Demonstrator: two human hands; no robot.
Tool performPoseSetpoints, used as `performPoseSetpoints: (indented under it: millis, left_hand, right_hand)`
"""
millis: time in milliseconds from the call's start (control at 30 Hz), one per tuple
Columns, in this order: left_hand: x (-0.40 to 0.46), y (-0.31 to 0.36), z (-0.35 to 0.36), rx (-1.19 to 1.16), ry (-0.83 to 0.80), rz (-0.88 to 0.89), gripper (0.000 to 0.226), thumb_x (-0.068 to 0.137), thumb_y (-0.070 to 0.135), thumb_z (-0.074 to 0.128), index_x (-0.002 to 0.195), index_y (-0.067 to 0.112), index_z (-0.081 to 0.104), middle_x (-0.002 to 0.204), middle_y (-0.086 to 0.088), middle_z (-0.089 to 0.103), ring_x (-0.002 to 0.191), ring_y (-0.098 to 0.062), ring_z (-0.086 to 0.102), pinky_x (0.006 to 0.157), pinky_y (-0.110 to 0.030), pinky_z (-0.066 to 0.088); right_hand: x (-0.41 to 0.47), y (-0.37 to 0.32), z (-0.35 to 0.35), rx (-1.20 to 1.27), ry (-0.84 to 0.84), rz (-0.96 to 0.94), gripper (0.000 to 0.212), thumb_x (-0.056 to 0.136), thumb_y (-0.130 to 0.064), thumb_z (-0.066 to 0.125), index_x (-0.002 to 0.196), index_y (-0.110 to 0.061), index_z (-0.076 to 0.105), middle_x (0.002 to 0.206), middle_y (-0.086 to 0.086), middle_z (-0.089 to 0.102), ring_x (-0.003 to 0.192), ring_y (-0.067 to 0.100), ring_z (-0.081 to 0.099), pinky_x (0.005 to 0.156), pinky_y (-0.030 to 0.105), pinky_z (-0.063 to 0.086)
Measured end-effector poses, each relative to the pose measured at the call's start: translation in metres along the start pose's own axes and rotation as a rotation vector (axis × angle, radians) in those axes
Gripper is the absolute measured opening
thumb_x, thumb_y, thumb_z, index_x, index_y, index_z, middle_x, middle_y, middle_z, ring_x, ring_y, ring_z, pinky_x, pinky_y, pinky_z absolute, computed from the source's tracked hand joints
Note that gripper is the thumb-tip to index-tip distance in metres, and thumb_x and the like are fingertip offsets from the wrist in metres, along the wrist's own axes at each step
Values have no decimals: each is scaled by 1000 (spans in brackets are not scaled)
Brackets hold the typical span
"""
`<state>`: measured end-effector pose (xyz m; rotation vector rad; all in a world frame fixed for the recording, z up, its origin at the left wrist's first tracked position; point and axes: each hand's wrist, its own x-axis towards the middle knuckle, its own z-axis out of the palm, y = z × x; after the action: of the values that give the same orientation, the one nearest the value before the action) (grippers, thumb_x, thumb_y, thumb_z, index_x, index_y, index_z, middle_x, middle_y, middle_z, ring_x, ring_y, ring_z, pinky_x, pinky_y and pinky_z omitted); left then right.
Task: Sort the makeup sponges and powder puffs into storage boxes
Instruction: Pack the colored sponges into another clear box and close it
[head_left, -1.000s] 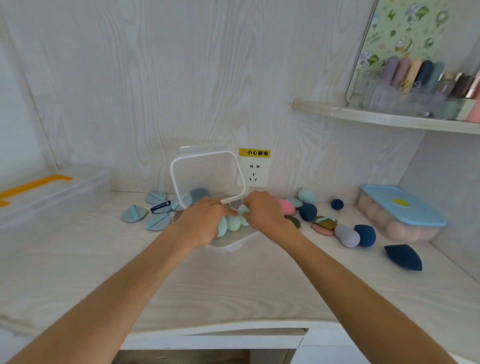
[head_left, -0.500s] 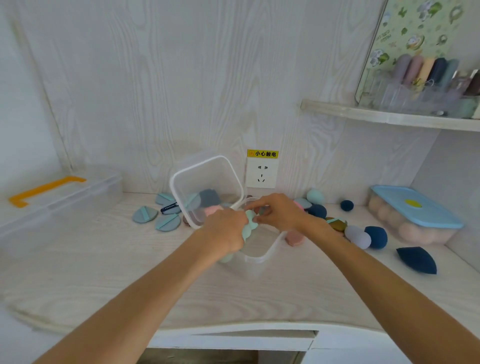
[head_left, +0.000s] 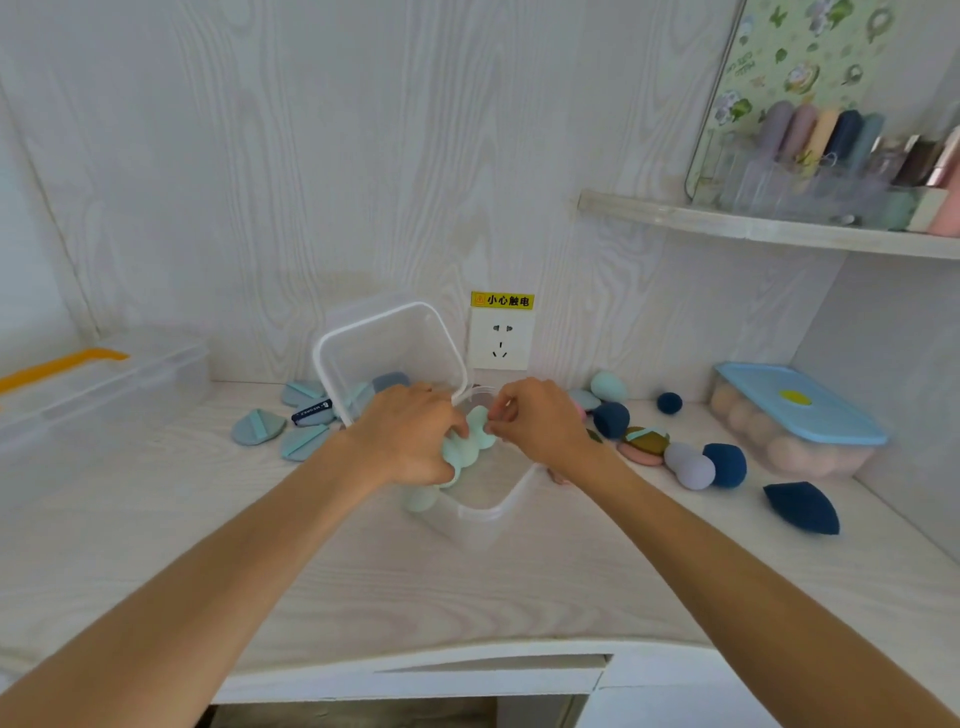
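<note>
A clear storage box (head_left: 485, 512) stands in the middle of the desk, its hinged lid (head_left: 387, 353) raised behind it. My left hand (head_left: 410, 434) is closed around a bunch of mint-green sponges (head_left: 462, 449) over the box. My right hand (head_left: 540, 423) pinches the top sponge of that bunch with its fingertips. One more mint sponge (head_left: 420, 500) lies inside the box by its left wall. Loose sponges lie to the right: a teal one (head_left: 609, 385), dark blue ones (head_left: 724, 464), a lilac one (head_left: 688, 465). Blue-grey powder puffs (head_left: 258, 427) lie at the left.
A closed box with a light blue lid (head_left: 797, 410) holds beige sponges at the right. A large clear bin with an orange handle (head_left: 62, 364) sits far left. A wall socket (head_left: 500, 340) is behind the box. A shelf (head_left: 769, 231) carries more sponges upper right.
The clear box has slid toward me and to the right. My left hand has gathered the mint sponges and lifted them, and my right hand has gone to pinching the top one.
</note>
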<state>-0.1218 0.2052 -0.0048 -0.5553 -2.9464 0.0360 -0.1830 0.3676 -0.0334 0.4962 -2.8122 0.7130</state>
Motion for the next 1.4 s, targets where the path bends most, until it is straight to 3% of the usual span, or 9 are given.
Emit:
performPoseSetpoints:
  millis: [433, 567, 667, 733, 900, 1000, 1133, 1267, 1400]
  left_hand:
    - [12, -12, 15, -70, -34, 123, 40, 72, 34, 67, 109, 28, 51, 136, 7, 44, 134, -12, 26, 103, -28, 25]
    - [13, -16, 23, -123, -39, 76, 41, 72, 39, 64, 110, 32, 50, 142, 5, 39, 137, -14, 26, 109, -31, 26]
    - [11, -18, 28, -205, -37, 31, 36, 72, 39, 63, 103, 39, 46, 144, 8, 35, 137, -16, 27, 109, -33, 27]
    - [9, -18, 31, -251, -46, -2, 34, 72, 39, 62, 101, 42, 43, 146, 10, 32, 138, -18, 26, 110, -35, 27]
    - [8, -17, 32, -261, -21, -24, 42, 75, 39, 62, 114, 38, 47, 143, 10, 34, 137, -18, 26, 110, -34, 27]
    - [7, -16, 30, -274, -21, -36, 45, 79, 37, 61, 121, 36, 46, 142, 10, 33, 137, -18, 25, 109, -32, 24]
    - [5, -13, 31, -309, -45, -66, 49, 82, 36, 57, 128, 36, 40, 141, 10, 32, 138, -19, 22, 107, -33, 24]
    - [4, 0, 28, -340, -69, -115, 45, 88, 28, 52, 130, 29, 37, 148, 1, 26, 143, -18, 7, 111, -31, 12]
    - [1, 20, 30, -366, -17, -244, 43, 90, 25, 48, 131, 24, 36, 147, 0, 30, 143, -20, 7, 114, -34, 10]
  right_hand:
    - [2, 6, -2, 64, -109, -33, 17, 84, -17, 65, 98, -19, 75, 92, 0, 75, 77, 7, 67, 83, 28, 55]
    - [2, 6, -20, 182, -224, -52, 24, 84, -2, 58, 102, -14, 71, 90, -1, 72, 70, 8, 65, 68, 14, 52]
    - [16, 26, -40, 389, 166, 125, 27, 82, 0, 55, 94, -17, 71, 86, 6, 72, 77, 19, 68, 74, 30, 55]
    - [32, 54, -51, 197, 362, 346, 25, 87, -9, 52, 103, -19, 68, 106, 7, 70, 96, 23, 65, 81, 30, 50]
    - [50, 111, -49, -265, -70, 536, 18, 87, -23, 52, 93, -7, 51, 120, 20, 55, 110, 34, 50, 75, 32, 37]
    - [54, 116, -47, -236, -77, 530, 22, 87, -27, 54, 94, -6, 51, 114, 19, 59, 97, 30, 52, 65, 30, 36]
    - [51, 85, -54, -44, 50, 514, 58, 93, -24, 53, 138, -1, 25, 126, 18, 52, 109, 34, 55, 77, 35, 44]
    - [30, 7, -64, 145, 140, 193, 41, 84, -32, 65, 114, -16, 42, 106, 8, 60, 91, 28, 62, 77, 37, 50]
    - [2, -32, -52, -152, -202, 129, 42, 71, -23, 78, 107, -12, 60, 101, 4, 62, 89, 23, 64, 71, 30, 48]
